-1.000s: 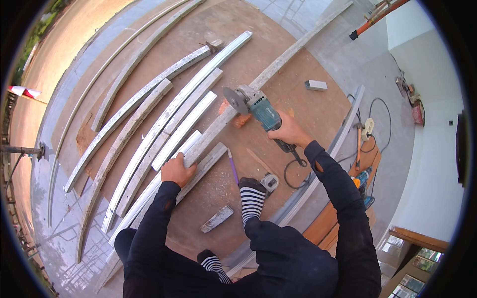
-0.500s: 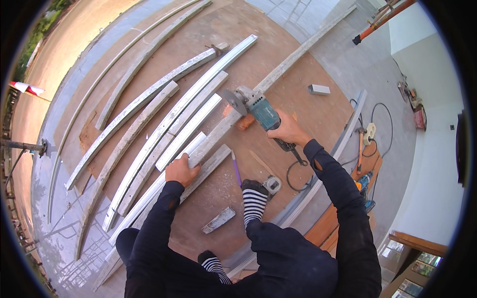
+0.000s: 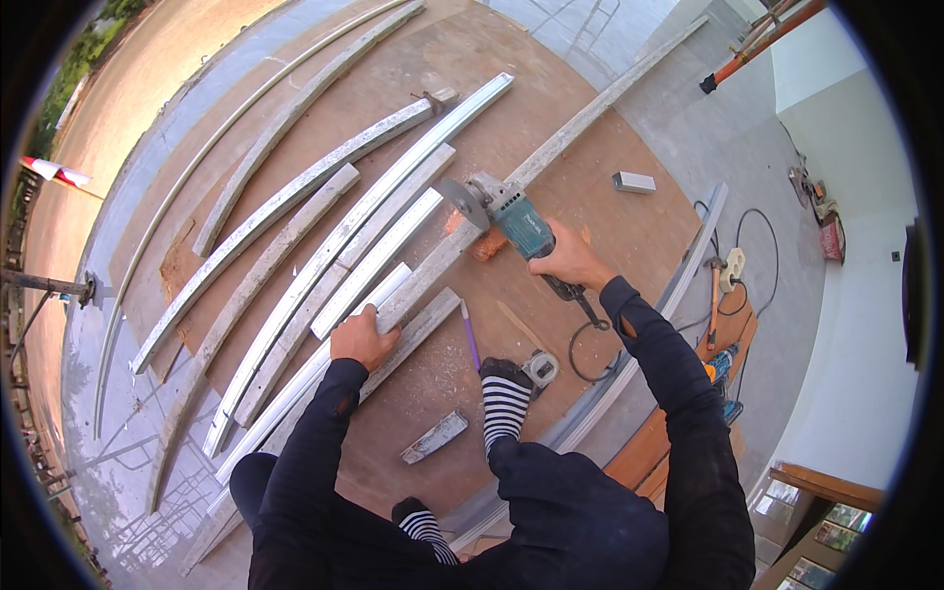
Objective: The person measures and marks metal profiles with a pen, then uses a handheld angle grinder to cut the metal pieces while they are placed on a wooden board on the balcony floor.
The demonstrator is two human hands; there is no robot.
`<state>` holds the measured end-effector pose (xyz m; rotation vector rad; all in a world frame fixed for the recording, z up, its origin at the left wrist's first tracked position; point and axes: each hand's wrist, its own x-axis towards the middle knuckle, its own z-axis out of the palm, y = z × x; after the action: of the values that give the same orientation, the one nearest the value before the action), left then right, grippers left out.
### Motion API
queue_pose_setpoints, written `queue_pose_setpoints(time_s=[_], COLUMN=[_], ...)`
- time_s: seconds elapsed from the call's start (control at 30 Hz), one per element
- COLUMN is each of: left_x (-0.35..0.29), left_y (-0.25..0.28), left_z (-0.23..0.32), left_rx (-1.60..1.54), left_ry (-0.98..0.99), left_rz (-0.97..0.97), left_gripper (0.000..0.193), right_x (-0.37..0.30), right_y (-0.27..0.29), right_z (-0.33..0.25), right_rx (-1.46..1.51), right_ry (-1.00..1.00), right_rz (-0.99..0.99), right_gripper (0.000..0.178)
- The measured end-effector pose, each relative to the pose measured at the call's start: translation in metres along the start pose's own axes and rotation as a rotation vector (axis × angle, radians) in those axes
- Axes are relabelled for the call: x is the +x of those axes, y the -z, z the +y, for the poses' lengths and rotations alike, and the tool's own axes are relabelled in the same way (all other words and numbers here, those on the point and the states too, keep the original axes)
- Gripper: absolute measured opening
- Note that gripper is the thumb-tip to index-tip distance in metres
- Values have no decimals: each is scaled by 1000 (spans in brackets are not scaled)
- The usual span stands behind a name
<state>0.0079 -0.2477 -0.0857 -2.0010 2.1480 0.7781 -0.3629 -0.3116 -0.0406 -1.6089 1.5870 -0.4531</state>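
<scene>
My right hand (image 3: 573, 258) is wrapped round the rear body of a teal angle grinder (image 3: 523, 226). Its round disc (image 3: 464, 204) stands on edge at a long grey metal tube (image 3: 430, 265); whether it touches is too small to tell. That tube slants from my left hand to the far right, crossing under the grinder's head. Closed over the tube's near part, my left hand (image 3: 364, 339) rests with its fingers partly hidden. An orange block (image 3: 487, 244) lies below the grinder, beside the tube.
Several grey and white metal tubes (image 3: 334, 236) lie left on the brown board (image 3: 590, 324). Near my striped-sock foot (image 3: 503, 398) are a tape measure (image 3: 540, 368), a purple marker (image 3: 469, 334) and a short offcut (image 3: 434, 437). Rightward lie a hammer (image 3: 713, 300), power strip (image 3: 732, 270) and drill (image 3: 725, 364).
The whole view has shifted very slightly. Both hands, the angle grinder and the metal tube keep the same places relative to each other.
</scene>
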Motion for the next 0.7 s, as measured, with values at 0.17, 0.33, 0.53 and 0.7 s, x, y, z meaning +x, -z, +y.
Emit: queue_pose_setpoints(time_s=[0.17,0.33,0.53,0.7], left_x=[0,-1,-1,0], left_y=[1,1,2,2], left_z=[1,3,1,1], left_rx=[1,-5,-7,-22], left_ry=[6,-4,5,8], left_rz=[-7,7,-4,-23], left_gripper=[50,49,49,50], right_x=[1,4,2,-2], right_y=[2,2,3,5], right_z=[1,4,-1,3], right_rx=[-9,-28,5,-25], right_ry=[6,-9,1,7], right_rz=[-6,-24,-48,-50], right_gripper=[69,70,71,70])
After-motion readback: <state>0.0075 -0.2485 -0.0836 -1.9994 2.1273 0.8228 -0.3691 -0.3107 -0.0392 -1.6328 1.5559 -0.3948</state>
